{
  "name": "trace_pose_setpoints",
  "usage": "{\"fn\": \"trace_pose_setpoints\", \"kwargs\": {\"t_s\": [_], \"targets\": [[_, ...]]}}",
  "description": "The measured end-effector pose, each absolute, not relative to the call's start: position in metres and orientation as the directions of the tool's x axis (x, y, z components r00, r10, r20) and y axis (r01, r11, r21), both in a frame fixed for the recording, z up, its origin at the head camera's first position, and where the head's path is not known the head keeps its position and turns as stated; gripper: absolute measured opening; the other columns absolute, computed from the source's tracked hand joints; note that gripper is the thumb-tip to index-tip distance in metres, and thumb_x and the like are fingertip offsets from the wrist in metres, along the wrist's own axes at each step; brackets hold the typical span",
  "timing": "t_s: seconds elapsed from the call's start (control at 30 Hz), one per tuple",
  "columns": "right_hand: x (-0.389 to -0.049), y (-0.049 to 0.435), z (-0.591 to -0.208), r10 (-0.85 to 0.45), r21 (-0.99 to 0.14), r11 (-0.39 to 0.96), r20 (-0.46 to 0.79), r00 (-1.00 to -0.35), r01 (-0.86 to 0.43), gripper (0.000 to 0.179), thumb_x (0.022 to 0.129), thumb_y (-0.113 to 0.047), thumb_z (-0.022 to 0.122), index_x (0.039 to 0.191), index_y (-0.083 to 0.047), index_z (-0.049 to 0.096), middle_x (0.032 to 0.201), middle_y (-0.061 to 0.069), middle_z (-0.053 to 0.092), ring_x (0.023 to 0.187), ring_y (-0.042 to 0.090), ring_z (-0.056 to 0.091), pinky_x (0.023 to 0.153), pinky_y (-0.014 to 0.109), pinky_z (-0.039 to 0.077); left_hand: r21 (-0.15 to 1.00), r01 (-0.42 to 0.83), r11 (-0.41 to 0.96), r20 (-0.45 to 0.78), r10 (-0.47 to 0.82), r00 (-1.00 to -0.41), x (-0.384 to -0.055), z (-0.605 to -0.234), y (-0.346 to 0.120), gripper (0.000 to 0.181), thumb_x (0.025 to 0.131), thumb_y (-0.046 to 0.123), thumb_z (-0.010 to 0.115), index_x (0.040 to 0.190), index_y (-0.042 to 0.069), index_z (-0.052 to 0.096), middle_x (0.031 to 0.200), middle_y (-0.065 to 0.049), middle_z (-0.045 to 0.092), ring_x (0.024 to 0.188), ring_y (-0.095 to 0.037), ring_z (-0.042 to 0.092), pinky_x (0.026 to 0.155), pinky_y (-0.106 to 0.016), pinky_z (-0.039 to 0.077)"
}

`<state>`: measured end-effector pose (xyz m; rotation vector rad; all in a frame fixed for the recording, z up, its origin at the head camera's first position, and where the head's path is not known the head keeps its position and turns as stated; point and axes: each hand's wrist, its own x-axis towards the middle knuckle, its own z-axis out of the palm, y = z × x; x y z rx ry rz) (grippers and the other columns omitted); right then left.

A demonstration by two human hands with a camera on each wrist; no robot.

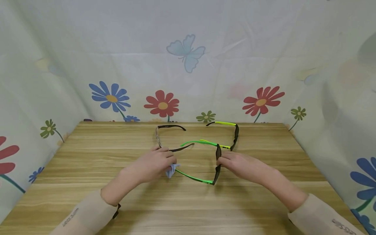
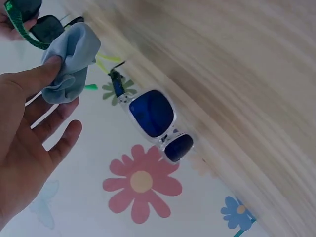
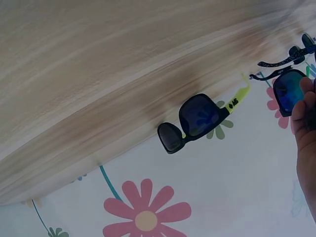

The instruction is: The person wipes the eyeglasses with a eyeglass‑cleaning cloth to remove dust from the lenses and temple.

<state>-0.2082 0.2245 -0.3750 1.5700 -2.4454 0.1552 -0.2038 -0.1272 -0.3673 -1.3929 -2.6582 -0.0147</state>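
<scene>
Light-blue, crumpled cloth is being pinched between the thumb and fingers of the left hand, at nine o'clock, and is being held bunched around one arm of the black-fronted sunglasses with bright green arms. Near the middle of their front, these sunglasses are being grasped by the fingers of the right hand, at three o'clock. They are being held between the two hands, over the middle of the wood-grain table; whether the tabletop is being touched by them cannot be told. Toward ten o'clock from them, clear-framed sunglasses with blue lenses and dark arms are resting unfolded on the table. Between one and two o'clock, black-fronted sunglasses with yellow arms are resting, also unfolded. Toward twelve o'clock, white fabric printed with flowers and a pale blue butterfly is hanging beyond the table. Beige sleeves are being worn on both arms.
</scene>
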Motion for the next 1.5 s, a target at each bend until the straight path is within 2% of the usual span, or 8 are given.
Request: {"fn": "trace_pose_setpoints", "kwargs": {"t_s": [0.13, 0.3, 0.57, 0.8, 0.93, 1.07, 1.3, 1.5], "targets": [[-0.210, 0.222, -0.377, -0.882, 0.032, 0.403, 0.282, -0.378, -0.915, 0.028, 0.087, 0.012, 0.071, 0.107, -0.007, 0.066, 0.103, 0.002, 0.065, 0.095, 0.015, 0.064, 0.081, 0.030, 0.056, -0.058, 0.833, 0.550, 0.138, 0.831, -0.539, -0.200, -0.359, -0.123, 0.023, 0.092, 0.021, 0.080, 0.112, 0.014, 0.072, 0.109, 0.002, 0.070, 0.109, -0.020, 0.061, 0.096, -0.044, 0.050], [-0.210, 0.218, -0.378, -0.878, 0.026, 0.402, 0.295, -0.377, -0.915, 0.029, 0.086, 0.012, 0.074, 0.107, -0.007, 0.066, 0.101, 0.002, 0.066, 0.093, 0.015, 0.066, 0.080, 0.030, 0.056, -0.050, 0.861, 0.506, 0.126, 0.858, -0.497, -0.191, -0.354, -0.110, 0.024, 0.097, 0.026, 0.075, 0.117, 0.014, 0.071, 0.111, 0.004, 0.070, 0.108, -0.018, 0.059, 0.095, -0.040, 0.049], [-0.210, 0.207, -0.377, -0.876, 0.016, 0.389, 0.315, -0.364, -0.921, 0.016, 0.095, 0.002, 0.069, 0.108, -0.006, 0.067, 0.100, 0.001, 0.066, 0.091, 0.014, 0.065, 0.079, 0.029, 0.055, -0.140, 0.877, 0.460, 0.133, 0.886, -0.444, -0.179, -0.357, -0.091, 0.029, 0.097, 0.033, 0.074, 0.120, 0.016, 0.070, 0.109, 0.005, 0.069, 0.103, -0.015, 0.059, 0.089, -0.035, 0.048], [-0.208, 0.201, -0.376, -0.878, 0.052, 0.387, 0.325, -0.350, -0.921, 0.018, 0.092, 0.002, 0.072, 0.108, -0.005, 0.067, 0.099, 0.001, 0.067, 0.090, 0.014, 0.065, 0.078, 0.027, 0.055, -0.204, 0.863, 0.463, 0.126, 0.886, -0.445, -0.171, -0.359, -0.077, 0.031, 0.098, 0.038, 0.071, 0.120, 0.017, 0.071, 0.111, 0.005, 0.070, 0.106, -0.015, 0.061, 0.092, -0.035, 0.047], [-0.207, 0.199, -0.375, -0.876, 0.054, 0.400, 0.316, -0.364, -0.915, 0.018, 0.092, 0.002, 0.073, 0.107, -0.005, 0.067, 0.099, 0.001, 0.067, 0.090, 0.014, 0.065, 0.078, 0.027, 0.055, -0.217, 0.863, 0.456, 0.119, 0.890, -0.441, -0.167, -0.362, -0.070, 0.030, 0.099, 0.039, 0.070, 0.118, 0.016, 0.072, 0.113, 0.003, 0.071, 0.107, -0.015, 0.062, 0.087, -0.032, 0.047], [-0.207, 0.198, -0.375, -0.873, 0.031, 0.410, 0.302, -0.383, -0.911, 0.015, 0.093, 0.001, 0.072, 0.106, -0.006, 0.067, 0.098, 0.000, 0.066, 0.090, 0.013, 0.064, 0.078, 0.027, 0.055, -0.190, 0.868, 0.459, 0.120, 0.888, -0.443, -0.166, -0.365, -0.069, 0.024, 0.100, 0.035, 0.069, 0.115, 0.016, 0.071, 0.107, 0.005, 0.071, 0.102, -0.013, 0.062, 0.083, -0.030, 0.046], [-0.206, 0.198, -0.373, -0.879, -0.035, 0.419, 0.238, -0.414, -0.908, 0.014, 0.096, 0.001, 0.068, 0.107, -0.008, 0.067, 0.100, 0.001, 0.067, 0.092, 0.011, 0.064, 0.079, 0.025, 0.054, -0.171, 0.886, 0.432, 0.122, 0.901, -0.416, -0.167, -0.368, -0.070, 0.022, 0.101, 0.034, 0.067, 0.113, 0.016, 0.070, 0.103, 0.006, 0.070, 0.100, -0.012, 0.062, 0.085, -0.031, 0.049], [-0.205, 0.198, -0.371, -0.882, -0.037, 0.410, 0.241, -0.406, -0.912, 0.015, 0.095, 0.001, 0.070, 0.107, -0.009, 0.067, 0.099, -0.001, 0.067, 0.092, 0.010, 0.064, 0.080, 0.024, 0.054, -0.071, 0.893, 0.445, 0.122, 0.892, -0.435, -0.170, -0.369, -0.073, 0.019, 0.100, 0.031, 0.068, 0.111, 0.016, 0.070, 0.103, 0.006, 0.070, 0.101, -0.012, 0.062, 0.091, -0.036, 0.051]]}}
